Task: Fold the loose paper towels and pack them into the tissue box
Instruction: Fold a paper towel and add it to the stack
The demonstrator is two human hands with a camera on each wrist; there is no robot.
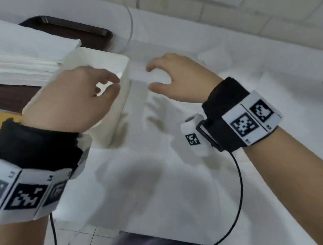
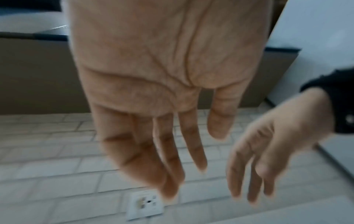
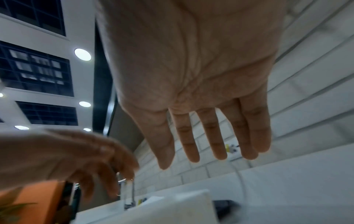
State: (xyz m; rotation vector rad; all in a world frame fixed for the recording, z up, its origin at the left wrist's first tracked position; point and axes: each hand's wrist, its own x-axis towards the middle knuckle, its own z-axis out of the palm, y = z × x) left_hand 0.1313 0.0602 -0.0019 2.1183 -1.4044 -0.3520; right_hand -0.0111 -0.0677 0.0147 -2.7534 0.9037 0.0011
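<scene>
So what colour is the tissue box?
White, or off-white; the tissue box shows best in the head view.

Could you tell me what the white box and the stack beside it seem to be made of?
The white box looks like matte plastic or stiff card: smooth, rigid walls, rounded rim; unclear which. The stack looks like soft paper towels: thin layered edges, dull white.

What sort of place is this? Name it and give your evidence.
Probably a kitchen or café work counter: a faucet stands by the white brick-tile wall, a wall socket is set in it, and stacked paper towels wait beside the tissue box.
</scene>
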